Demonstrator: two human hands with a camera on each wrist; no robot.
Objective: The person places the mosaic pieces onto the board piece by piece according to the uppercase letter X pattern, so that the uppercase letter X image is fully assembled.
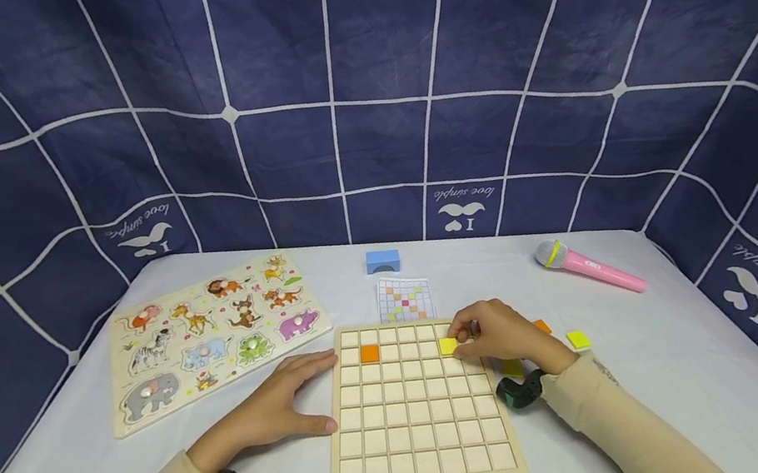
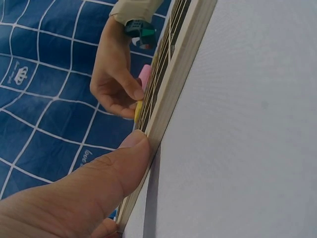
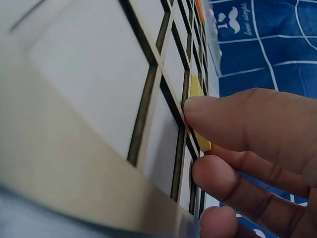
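A wooden grid board [image 1: 427,465] lies on the white table in front of me. One orange tile [image 1: 369,353] sits in a cell near its far left corner. My right hand [image 1: 499,338] pinches a yellow tile [image 1: 448,346] and holds it tilted over a cell near the board's far right; the tile [image 3: 195,94] is seen edge-on between my thumb and fingers. My left hand [image 1: 287,405] lies flat on the table, fingers straight, its thumb [image 2: 124,158] pressed against the board's left edge [image 2: 173,74].
Loose yellow [image 1: 578,339] and orange [image 1: 542,326] tiles lie right of the board. A pattern card [image 1: 404,298] and a blue block [image 1: 382,260] sit behind it. An animal peg puzzle [image 1: 206,334] lies at left, a pink toy microphone [image 1: 585,265] at right. Blue checked cloth surrounds the table.
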